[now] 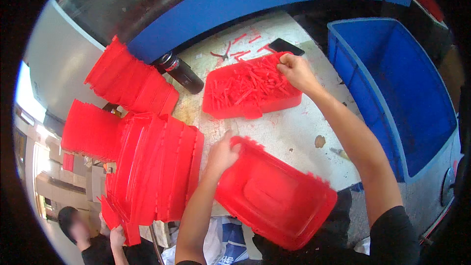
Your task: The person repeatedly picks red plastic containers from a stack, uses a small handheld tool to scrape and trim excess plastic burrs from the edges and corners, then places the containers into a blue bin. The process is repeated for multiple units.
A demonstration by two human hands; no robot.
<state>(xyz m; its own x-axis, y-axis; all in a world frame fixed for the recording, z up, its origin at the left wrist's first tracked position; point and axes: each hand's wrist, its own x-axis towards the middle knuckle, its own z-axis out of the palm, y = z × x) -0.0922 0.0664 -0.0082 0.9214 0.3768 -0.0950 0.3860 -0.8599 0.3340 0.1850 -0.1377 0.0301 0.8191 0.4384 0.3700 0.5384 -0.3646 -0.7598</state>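
Note:
My left hand point(223, 154) is closed on the upper left rim of a shallow red plastic tray point(277, 189), which is tilted near my body with its hollow side up. Beyond it on the table, a red bin point(235, 112) is heaped with thin red plastic strips point(252, 83). At that bin's right far corner is my right hand point(296, 71), its fingers pinched together. What they hold, if anything, is hidden. On the left rise nested stacks of similar red trays point(162, 167), with more red stacks point(132, 81) behind.
A black bottle point(182, 73), red-handled cutters point(223, 53) and a dark phone point(286, 47) lie on the pale table point(274, 135). A knife-like tool point(340, 153) rests near its right edge. At right stands a large blue crate point(355, 73). Another person point(81, 230) holds red plastic at lower left.

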